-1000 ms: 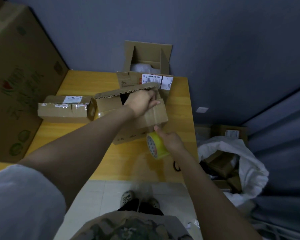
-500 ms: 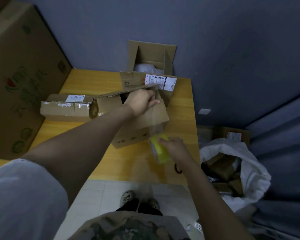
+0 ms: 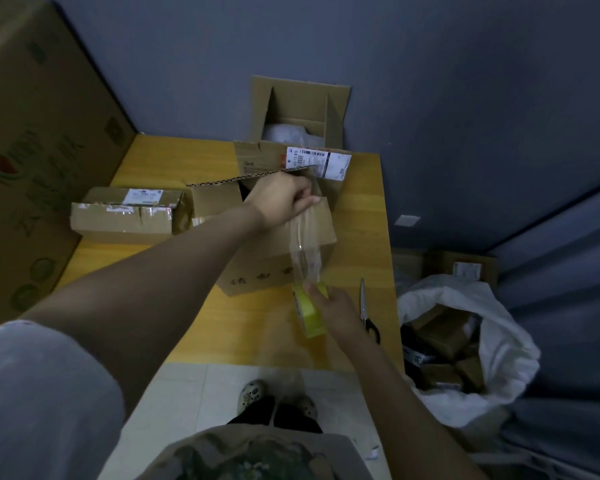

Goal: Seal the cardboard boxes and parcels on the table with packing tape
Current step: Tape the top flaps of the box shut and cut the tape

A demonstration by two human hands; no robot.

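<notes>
Seeing left hand [image 3: 281, 202] pinch the strip [image 3: 303, 251] end atop the box [image 3: 274, 261]; strip runs straight down from that pinch to the roll [image 3: 310, 320], gripped in right hand [image 3: 338, 306], nearer me

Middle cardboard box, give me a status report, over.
Left hand pinches clear tape strip at top of brown cardboard box. Right hand grips yellow roll of packing tape, strip stretched between. Black-handled scissors lie beside right hand, not in the way.
</notes>
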